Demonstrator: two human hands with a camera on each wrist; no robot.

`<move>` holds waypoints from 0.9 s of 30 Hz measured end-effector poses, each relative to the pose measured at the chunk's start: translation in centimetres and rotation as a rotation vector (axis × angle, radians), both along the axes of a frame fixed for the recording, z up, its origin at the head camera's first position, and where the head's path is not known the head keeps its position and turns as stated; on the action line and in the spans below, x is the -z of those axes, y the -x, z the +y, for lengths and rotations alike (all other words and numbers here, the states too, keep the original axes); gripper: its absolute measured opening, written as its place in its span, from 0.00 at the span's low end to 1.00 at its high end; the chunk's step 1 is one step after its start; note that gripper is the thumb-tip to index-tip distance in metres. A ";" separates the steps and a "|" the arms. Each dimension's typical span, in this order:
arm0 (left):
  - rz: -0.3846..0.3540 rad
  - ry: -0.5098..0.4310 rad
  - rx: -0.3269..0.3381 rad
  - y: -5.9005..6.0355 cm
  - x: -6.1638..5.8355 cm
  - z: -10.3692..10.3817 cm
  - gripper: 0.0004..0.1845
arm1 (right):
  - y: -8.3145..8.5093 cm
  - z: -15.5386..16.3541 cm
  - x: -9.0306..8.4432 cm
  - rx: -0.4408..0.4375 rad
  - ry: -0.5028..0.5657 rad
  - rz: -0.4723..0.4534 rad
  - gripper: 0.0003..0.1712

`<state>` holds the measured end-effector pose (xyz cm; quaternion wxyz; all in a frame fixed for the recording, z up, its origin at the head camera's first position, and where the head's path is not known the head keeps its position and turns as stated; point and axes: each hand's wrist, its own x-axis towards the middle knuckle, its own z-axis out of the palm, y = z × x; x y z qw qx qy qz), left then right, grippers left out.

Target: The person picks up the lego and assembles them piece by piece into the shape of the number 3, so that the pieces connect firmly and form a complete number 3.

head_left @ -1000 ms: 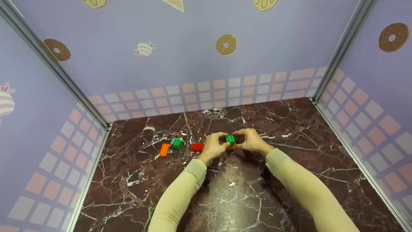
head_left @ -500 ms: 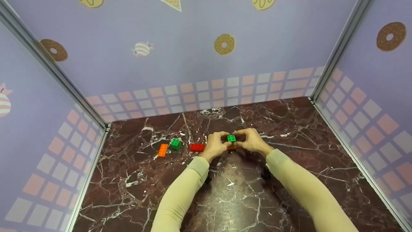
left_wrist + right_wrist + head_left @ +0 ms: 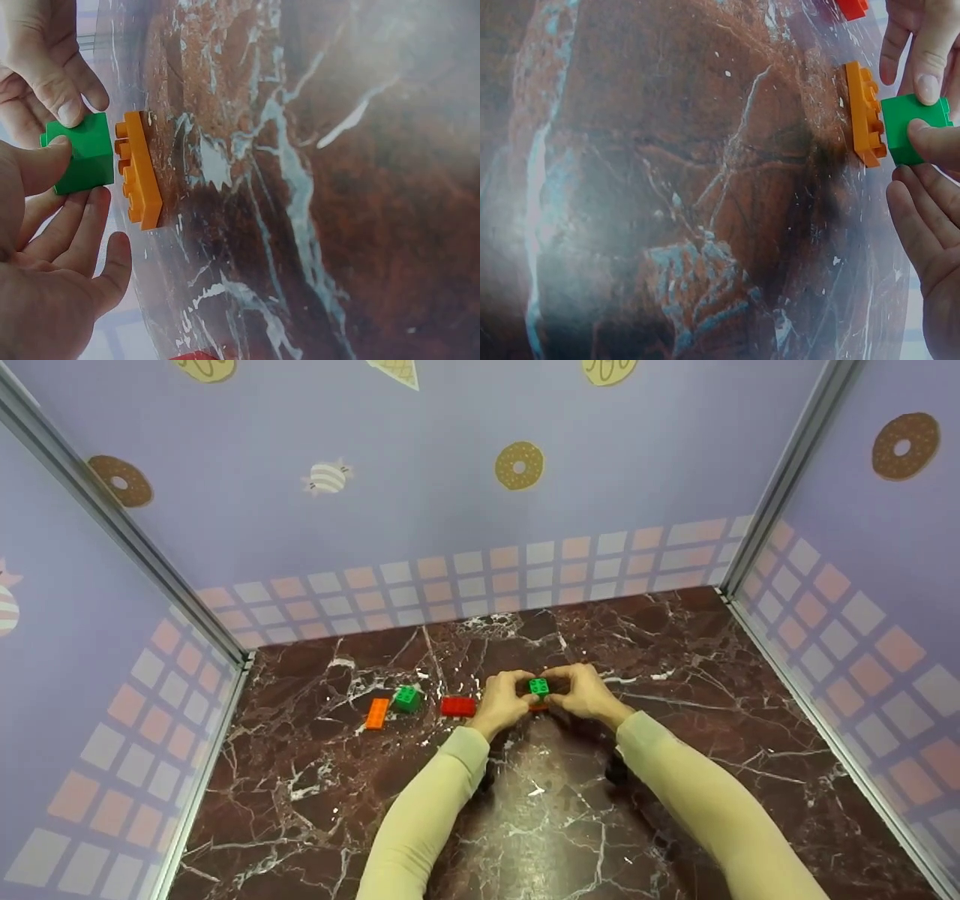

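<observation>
Two hands met mid-table: left hand (image 3: 504, 701) and right hand (image 3: 581, 694) pinched the green block (image 3: 538, 687) above the orange plate (image 3: 538, 706). Left wrist: thumb and fingers (image 3: 71, 109) clamped it, plate at 3 o'clock, just apart. Right wrist: same grip, bare marble table (image 3: 667, 187) lay open at 9 o'clock.

Bare marble (image 3: 540, 825) lies near and right of the hands; red brick (image 3: 458, 706), green cube (image 3: 407, 698), orange plate (image 3: 377, 712) crowd the left.
</observation>
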<state>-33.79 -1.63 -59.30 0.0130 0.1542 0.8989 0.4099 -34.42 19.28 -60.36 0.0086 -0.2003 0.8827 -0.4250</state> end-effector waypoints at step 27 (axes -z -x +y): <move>0.020 0.025 0.013 0.5 1.3 -0.4 0.19 | -0.1 -0.2 0.9 0.021 -0.087 0.069 0.21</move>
